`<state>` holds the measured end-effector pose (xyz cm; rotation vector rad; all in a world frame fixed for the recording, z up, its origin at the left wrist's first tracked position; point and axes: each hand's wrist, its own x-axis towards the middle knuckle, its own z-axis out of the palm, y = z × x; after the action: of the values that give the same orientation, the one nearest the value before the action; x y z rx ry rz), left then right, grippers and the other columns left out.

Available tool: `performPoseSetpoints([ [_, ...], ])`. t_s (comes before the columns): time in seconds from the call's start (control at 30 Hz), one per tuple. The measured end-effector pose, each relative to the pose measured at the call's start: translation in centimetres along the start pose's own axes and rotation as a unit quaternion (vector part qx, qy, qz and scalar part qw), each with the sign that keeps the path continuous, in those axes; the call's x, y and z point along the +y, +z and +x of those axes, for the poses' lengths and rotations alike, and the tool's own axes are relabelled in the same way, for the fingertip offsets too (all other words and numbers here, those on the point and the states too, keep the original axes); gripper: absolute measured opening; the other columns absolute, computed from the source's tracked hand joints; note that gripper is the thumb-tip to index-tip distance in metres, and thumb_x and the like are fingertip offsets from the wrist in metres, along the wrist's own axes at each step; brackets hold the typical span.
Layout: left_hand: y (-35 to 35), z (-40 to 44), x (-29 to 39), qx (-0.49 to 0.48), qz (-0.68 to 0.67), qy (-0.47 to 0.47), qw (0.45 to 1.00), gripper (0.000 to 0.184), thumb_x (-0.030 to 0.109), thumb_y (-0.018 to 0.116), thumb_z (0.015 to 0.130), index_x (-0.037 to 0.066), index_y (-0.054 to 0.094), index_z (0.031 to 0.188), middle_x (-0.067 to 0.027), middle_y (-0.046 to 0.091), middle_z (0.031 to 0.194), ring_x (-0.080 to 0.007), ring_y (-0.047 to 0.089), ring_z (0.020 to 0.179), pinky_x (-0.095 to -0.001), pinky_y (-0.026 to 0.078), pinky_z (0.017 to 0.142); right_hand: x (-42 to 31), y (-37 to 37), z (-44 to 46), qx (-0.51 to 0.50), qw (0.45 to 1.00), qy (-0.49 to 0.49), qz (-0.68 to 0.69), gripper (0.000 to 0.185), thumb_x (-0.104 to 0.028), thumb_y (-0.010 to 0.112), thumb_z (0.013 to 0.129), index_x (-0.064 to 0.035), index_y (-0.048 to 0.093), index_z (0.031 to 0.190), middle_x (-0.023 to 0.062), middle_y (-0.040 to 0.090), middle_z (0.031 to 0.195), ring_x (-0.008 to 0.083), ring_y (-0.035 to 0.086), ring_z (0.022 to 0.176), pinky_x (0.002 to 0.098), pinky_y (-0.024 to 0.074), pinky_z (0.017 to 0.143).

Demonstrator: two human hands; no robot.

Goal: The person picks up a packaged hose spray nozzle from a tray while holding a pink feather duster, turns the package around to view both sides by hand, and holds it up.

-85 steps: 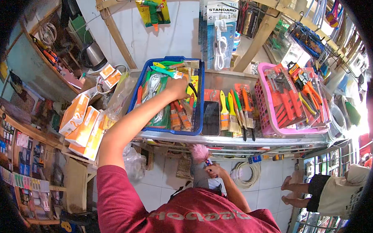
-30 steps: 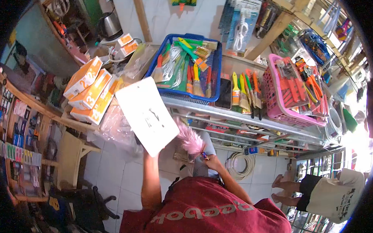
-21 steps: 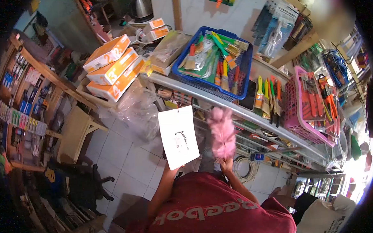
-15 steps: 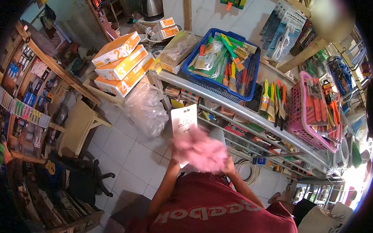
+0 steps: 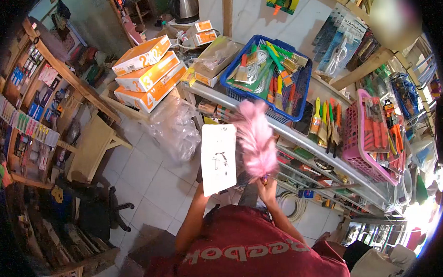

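Note:
A white rectangular card [image 5: 218, 158] with small dark marks on it stands upright in front of me, held from below by my left hand [image 5: 202, 192], whose fingers are largely hidden behind it. My right hand [image 5: 267, 189] is closed round the handle of a pink feather duster [image 5: 256, 142]. Its fluffy head points up, just right of the card, and is blurred. Beyond both is the counter's metal edge [image 5: 319, 157]. On the counter sits a blue basket [image 5: 304, 94] of brushes and packaged goods, with loose paintbrushes [image 5: 323, 122] to its right.
A pink basket [image 5: 361, 148] of tools stands at the right. Orange-and-white boxes [image 5: 148, 75] are stacked at the left, above a clear plastic bag [image 5: 175, 128]. Below are a black chair [image 5: 99, 206] and coiled cable [image 5: 294, 206]. Part of another person shows lower right [image 5: 377, 265].
My left hand came away from the blue basket and now holds the white card. The duster passed across the card's front, then moved up and right beside it. The view has shifted left.

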<state>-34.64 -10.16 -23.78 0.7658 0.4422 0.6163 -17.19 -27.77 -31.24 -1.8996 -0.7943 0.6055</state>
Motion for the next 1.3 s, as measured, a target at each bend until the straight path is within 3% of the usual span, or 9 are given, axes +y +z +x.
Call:
performPoseSetpoints([
  [0.1,-0.3,-0.6,0.2,0.010,0.000,0.000,1.000,0.038,0.023,0.051,0.088,0.000,0.044,0.117,-0.0062,0.056,0.092,-0.0129,0.053,0.075,-0.0259,0.041,0.059,-0.2,-0.2,-0.2,0.058,0.973,-0.223,0.005,0.029,-0.012,0.061,0.069,0.0002,0.059,0.096,0.0224,0.060,0.092,0.0375,0.055,0.091,0.0438,0.0430,0.078],
  [0.3,-0.8,-1.4,0.4,0.024,-0.004,0.003,1.000,0.038,0.025,0.050,0.088,0.000,0.045,0.117,-0.0059,0.057,0.090,-0.0127,0.053,0.071,-0.0249,0.041,0.054,-2.8,0.0,1.3,0.068,0.995,-0.056,0.054,0.012,-0.010,0.057,0.072,-0.0007,0.064,0.070,0.0124,0.061,0.062,0.0160,0.059,0.057,0.0345,0.0461,0.055],
  [0.33,-0.8,-1.3,0.5,0.026,-0.002,0.004,1.000,0.038,0.025,0.050,0.089,0.000,0.045,0.117,-0.0058,0.057,0.090,-0.0126,0.053,0.070,-0.0247,0.040,0.053,-2.5,-0.3,1.3,0.034,0.998,-0.036,0.026,0.028,-0.013,0.063,0.069,0.0014,0.062,0.093,0.0206,0.064,0.080,0.0375,0.061,0.072,0.0422,0.0476,0.066],
  [0.57,-0.2,-0.4,0.6,0.020,0.000,-0.002,1.000,0.038,0.027,0.049,0.089,0.000,0.046,0.116,-0.0054,0.058,0.087,-0.0124,0.054,0.065,-0.0235,0.040,0.048,-3.9,-0.9,1.7,-0.022,0.994,-0.007,-0.107,0.031,-0.012,0.059,0.070,0.0009,0.060,0.098,0.0207,0.061,0.081,0.0324,0.060,0.072,0.0418,0.0473,0.067],
  [0.77,0.0,-0.3,0.5,0.022,0.003,-0.004,1.000,0.038,0.028,0.048,0.090,0.000,0.046,0.116,-0.0051,0.058,0.085,-0.0122,0.054,0.061,-0.0224,0.040,0.043,-4.8,-1.5,2.4,0.059,0.926,-0.363,-0.082,0.020,-0.004,0.050,0.067,0.0007,0.061,0.083,0.0190,0.056,0.067,0.0334,0.059,0.067,0.0381,0.0457,0.062],
  [0.93,0.2,0.0,0.2,0.019,0.003,-0.009,1.000,0.039,0.029,0.048,0.090,0.000,0.047,0.116,-0.0048,0.059,0.083,-0.0120,0.054,0.058,-0.0215,0.040,0.039,0.0,0.5,2.7,-0.002,0.998,-0.057,-0.006,0.009,-0.008,0.055,0.070,0.0006,0.056,0.072,0.0190,0.051,0.059,0.0350,0.055,0.058,0.0415,0.0410,0.055],
  [1.03,0.4,0.2,0.1,0.016,0.005,-0.008,1.000,0.039,0.030,0.047,0.091,0.000,0.047,0.116,-0.0046,0.059,0.082,-0.0119,0.055,0.056,-0.0210,0.040,0.036,-3.6,-0.3,1.9,-0.021,0.999,-0.028,0.002,0.010,-0.009,0.058,0.072,-0.0007,0.056,0.067,0.0180,0.051,0.059,0.0349,0.054,0.057,0.0395,0.0416,0.054],
  [1.1,0.5,0.1,0.0,0.014,0.003,-0.008,1.000,0.039,0.031,0.047,0.091,0.000,0.047,0.116,-0.0045,0.059,0.082,-0.0119,0.055,0.054,-0.0207,0.040,0.035,-2.1,0.3,1.7,0.096,0.920,-0.372,-0.077,0.015,-0.011,0.058,0.068,-0.0015,0.059,0.079,0.0133,0.056,0.060,0.0237,0.059,0.064,0.0374,0.0462,0.060],
  [1.3,0.5,0.0,0.0,0.011,0.008,-0.005,1.000,0.040,0.032,0.046,0.091,0.001,0.048,0.115,-0.0041,0.060,0.080,-0.0117,0.055,0.050,-0.0196,0.040,0.030,-4.3,-0.4,2.4,0.065,0.996,-0.068,-0.001,0.017,-0.013,0.056,0.072,0.0006,0.063,0.079,0.0121,0.058,0.057,0.0235,0.058,0.055,0.0323,0.0443,0.055],
])
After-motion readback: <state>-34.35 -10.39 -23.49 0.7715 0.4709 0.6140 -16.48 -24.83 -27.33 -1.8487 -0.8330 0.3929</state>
